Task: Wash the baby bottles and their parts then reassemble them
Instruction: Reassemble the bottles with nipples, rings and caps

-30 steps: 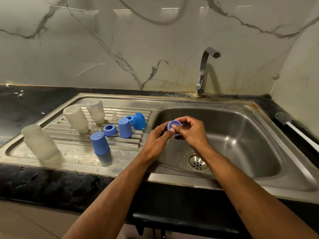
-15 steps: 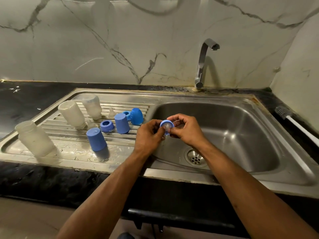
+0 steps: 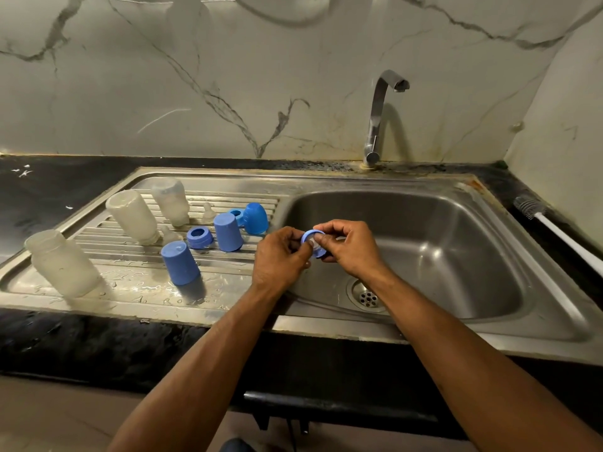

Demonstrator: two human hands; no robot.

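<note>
Both hands hold a blue collar ring (image 3: 310, 238) with a clear teat inside it, above the left edge of the sink basin (image 3: 456, 243). My left hand (image 3: 280, 256) pinches its left side and my right hand (image 3: 350, 247) grips its right side. On the ribbed draining board (image 3: 130, 285) stand three cloudy bottles upside down (image 3: 63, 264) (image 3: 133, 216) (image 3: 171, 200). Blue caps (image 3: 180, 262) (image 3: 227, 232) (image 3: 256, 218), another blue collar ring (image 3: 199, 237) and two clear teats (image 3: 169, 235) (image 3: 208, 213) lie among them.
A chrome tap (image 3: 380, 115) rises behind the basin, with no water running. The drain (image 3: 367, 296) sits at the basin's bottom. A bottle brush with a white handle (image 3: 554, 230) lies on the black counter at the right. A marble wall stands behind.
The hands with the ring have dropped slightly and shifted left toward the basin's edge. My fingers have turned the ring, and the items on the draining board stay put.
</note>
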